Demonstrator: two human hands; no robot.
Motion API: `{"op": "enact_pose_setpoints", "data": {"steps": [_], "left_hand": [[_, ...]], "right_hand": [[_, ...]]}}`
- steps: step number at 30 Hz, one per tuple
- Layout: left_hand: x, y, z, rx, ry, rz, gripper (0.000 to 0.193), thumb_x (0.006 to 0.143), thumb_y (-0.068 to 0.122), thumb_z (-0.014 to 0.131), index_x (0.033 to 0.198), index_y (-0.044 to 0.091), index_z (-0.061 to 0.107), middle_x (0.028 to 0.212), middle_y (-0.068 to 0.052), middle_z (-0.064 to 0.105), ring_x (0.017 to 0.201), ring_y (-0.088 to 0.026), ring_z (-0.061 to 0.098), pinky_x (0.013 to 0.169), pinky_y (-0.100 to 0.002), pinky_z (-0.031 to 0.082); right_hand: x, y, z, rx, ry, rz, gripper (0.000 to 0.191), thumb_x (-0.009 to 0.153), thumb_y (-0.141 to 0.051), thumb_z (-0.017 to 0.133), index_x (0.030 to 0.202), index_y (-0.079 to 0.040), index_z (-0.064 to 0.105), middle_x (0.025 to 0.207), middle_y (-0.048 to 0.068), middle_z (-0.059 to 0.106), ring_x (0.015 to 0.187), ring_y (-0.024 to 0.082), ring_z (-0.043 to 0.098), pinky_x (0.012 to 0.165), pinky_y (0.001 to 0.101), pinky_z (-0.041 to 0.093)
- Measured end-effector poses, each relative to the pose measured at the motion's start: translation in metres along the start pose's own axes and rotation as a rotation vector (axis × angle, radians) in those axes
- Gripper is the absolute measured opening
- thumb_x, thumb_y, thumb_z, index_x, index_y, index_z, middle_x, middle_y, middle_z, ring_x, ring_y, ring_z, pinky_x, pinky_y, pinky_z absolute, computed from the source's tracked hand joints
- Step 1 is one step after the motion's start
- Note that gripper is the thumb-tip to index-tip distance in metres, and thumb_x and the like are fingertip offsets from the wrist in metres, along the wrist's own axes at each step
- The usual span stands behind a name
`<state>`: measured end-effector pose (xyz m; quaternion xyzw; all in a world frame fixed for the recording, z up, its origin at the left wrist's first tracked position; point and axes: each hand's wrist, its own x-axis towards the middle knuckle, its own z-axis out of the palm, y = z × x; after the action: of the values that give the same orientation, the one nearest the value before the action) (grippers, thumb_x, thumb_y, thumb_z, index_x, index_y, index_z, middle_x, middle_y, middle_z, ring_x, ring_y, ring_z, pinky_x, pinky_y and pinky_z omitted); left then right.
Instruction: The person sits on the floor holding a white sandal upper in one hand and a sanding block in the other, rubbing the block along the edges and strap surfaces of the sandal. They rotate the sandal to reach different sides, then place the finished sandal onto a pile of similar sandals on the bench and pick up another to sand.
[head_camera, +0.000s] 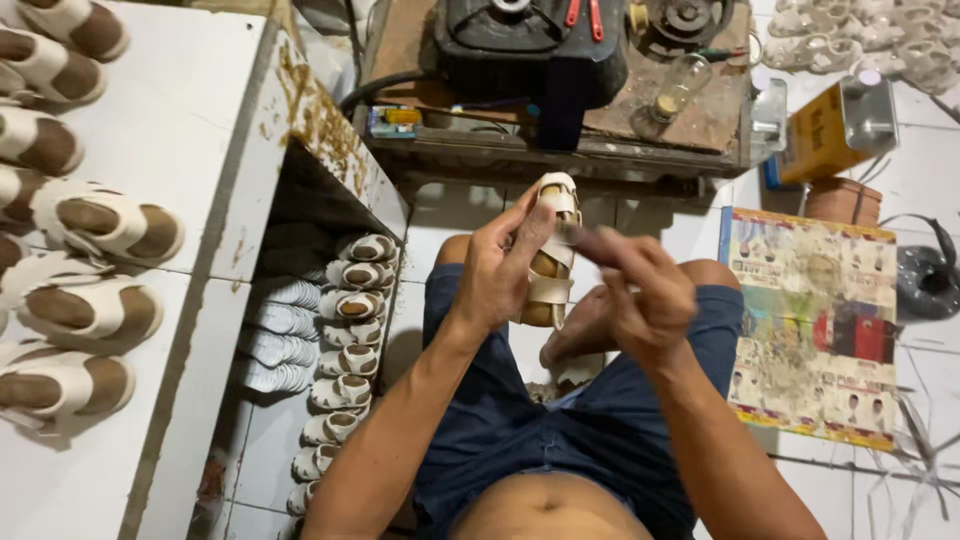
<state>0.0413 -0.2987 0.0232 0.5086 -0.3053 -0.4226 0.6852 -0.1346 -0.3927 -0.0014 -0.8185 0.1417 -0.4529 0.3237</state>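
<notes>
Sandal (553, 250), small and white with a tan footbed, is held upright at the centre of the view, above the person's lap, toe end pointing up.

At far left, a white table (190, 140) carries a column of finished white sandals (100, 225) with brown insoles, lying side by side. The table's edge is smeared with dried brown glue. Just right of it, a shelf (300, 330) under the tabletop holds a row of smaller white sandals (350, 305) running toward the viewer, with a stack of pale soles (280, 335) beside them.

The left hand (500, 270) is curled around the left side of the sandal, thumb and fingers closed on its straps. The right hand (640, 295) is just right of the sandal, its fingers pinched shut on a thin dark tool (590, 240), blurred, whose tip touches the sandal's strap. Below the hands are dark blue shorts (560, 420) and bent knees.

Behind the hands, a worn wooden bench (560, 150) bears a dark machine (530, 50) and a small glass bottle (680, 88).

To the right, a colourful printed sheet (815, 320) lies on the white tiled floor (930, 180). Above it stand a yellow tin can (835, 130) and a brown pot (843, 200). A pile of white sandals (860, 35) fills the top right corner.
</notes>
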Motion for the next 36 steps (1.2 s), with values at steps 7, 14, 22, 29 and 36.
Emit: {"op": "enact_pose_setpoints", "data": {"steps": [7,14,22,29,36], "left_hand": [[-0.008,-0.044,-0.043,-0.053,0.155,-0.073,0.051,0.103,0.039,0.061,0.128,-0.005,0.067,0.094,-0.011,0.071,0.071,-0.014,0.068,0.059,-0.028,0.059],[-0.013,-0.111,-0.097,-0.068,0.210,-0.149,0.044,0.106,0.039,0.054,0.118,-0.002,0.066,0.092,-0.008,0.070,0.072,-0.015,0.070,0.062,-0.028,0.059],[-0.014,-0.122,-0.108,-0.145,0.275,-0.192,0.043,0.105,0.039,0.055,0.116,-0.001,0.067,0.091,-0.008,0.069,0.072,-0.014,0.067,0.059,-0.029,0.058],[-0.015,-0.120,-0.101,-0.076,0.217,-0.204,0.049,0.106,0.044,0.053,0.111,-0.002,0.069,0.087,-0.008,0.069,0.068,-0.014,0.068,0.058,-0.029,0.059],[-0.011,-0.114,-0.099,-0.138,0.256,-0.271,0.043,0.098,0.042,0.057,0.110,0.002,0.069,0.083,-0.009,0.069,0.063,-0.016,0.067,0.053,-0.030,0.057]], "right_hand": [[-0.029,0.017,0.018,0.012,-0.181,0.167,0.036,0.098,0.002,0.065,0.134,-0.001,0.066,0.095,0.009,0.067,0.081,0.016,0.064,0.070,0.0292,0.051],[-0.040,0.051,0.088,0.159,-0.288,0.214,0.036,0.100,-0.003,0.065,0.136,-0.003,0.064,0.093,0.008,0.064,0.077,0.017,0.061,0.068,0.0279,0.049],[-0.067,0.053,0.090,0.162,-0.311,0.230,0.035,0.100,-0.003,0.064,0.136,-0.004,0.064,0.087,0.007,0.061,0.074,0.017,0.059,0.069,0.0305,0.048],[-0.056,0.045,0.109,0.146,-0.283,0.271,0.036,0.101,-0.004,0.065,0.137,-0.003,0.064,0.087,0.008,0.059,0.073,0.015,0.056,0.066,0.0290,0.047],[-0.049,0.047,0.101,0.143,-0.259,0.334,0.034,0.100,-0.002,0.066,0.134,-0.002,0.067,0.081,0.009,0.057,0.069,0.018,0.054,0.063,0.0343,0.044]]}}
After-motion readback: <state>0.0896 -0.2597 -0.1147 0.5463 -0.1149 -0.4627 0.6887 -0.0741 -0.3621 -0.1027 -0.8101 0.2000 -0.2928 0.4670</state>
